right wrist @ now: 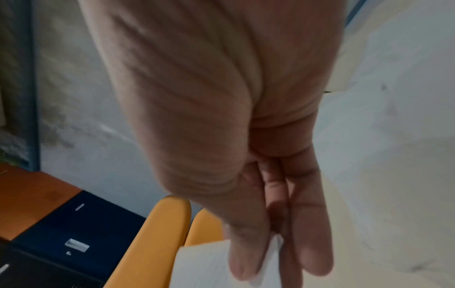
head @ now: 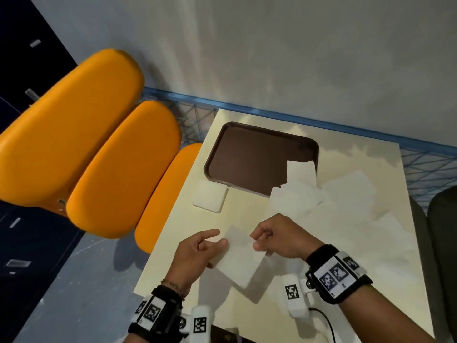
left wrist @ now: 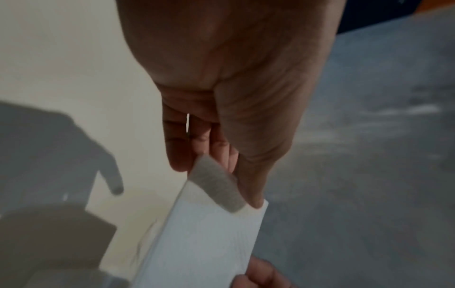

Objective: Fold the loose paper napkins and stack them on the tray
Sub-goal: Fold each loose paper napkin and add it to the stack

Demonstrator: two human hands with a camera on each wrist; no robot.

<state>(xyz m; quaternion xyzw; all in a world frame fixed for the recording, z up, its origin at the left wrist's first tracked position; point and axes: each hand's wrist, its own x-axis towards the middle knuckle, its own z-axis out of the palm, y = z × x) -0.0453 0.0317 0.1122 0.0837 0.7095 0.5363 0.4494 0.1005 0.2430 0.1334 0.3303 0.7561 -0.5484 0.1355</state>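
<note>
Fingers [head: 217, 243] of our left hand [head: 195, 253] and right hand [head: 279, 237] pinched opposite edges of one napkin [head: 238, 258], lifted above the table's near edge. Uneven pull risked tearing or a skewed fold; the tray [head: 247, 154] sat toward the far edge.

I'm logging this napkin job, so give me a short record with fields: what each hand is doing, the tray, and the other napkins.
left hand: pinches one edge of the held napkin
right hand: pinches the opposite edge of it
tray: brown, on the table, mostly bare
loose napkins: scattered right of tray, some overlapping its corner
folded napkin: on table beside tray's near-left corner
</note>
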